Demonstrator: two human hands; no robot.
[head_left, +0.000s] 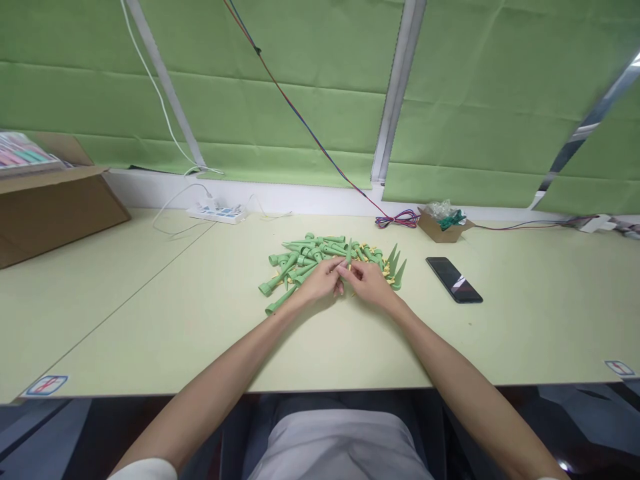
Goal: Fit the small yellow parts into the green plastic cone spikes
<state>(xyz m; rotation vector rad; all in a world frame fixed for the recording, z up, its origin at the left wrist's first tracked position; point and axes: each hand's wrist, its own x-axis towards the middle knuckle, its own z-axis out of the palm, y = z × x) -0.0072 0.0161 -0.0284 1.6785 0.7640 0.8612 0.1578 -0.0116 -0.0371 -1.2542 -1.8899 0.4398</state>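
Observation:
My left hand [324,280] and my right hand [371,283] meet over the near edge of a pile of green parts. Between their fingertips a green plastic spike [349,251] stands with its point up. The fingers of both hands are closed around its lower end, which they hide. Behind and to the left lie several hollow green cone-shaped pieces with wide collars [273,285]. Small yellow pieces [386,268] are mixed among them. More pointed green spikes [399,270] lie just right of my right hand.
A black phone [454,280] lies to the right. Behind it sits a small cardboard box [443,230] with clear and green plastic, beside a coiled cable [397,219]. A power strip [217,213] is at the back left, and a large carton [60,210] stands at far left.

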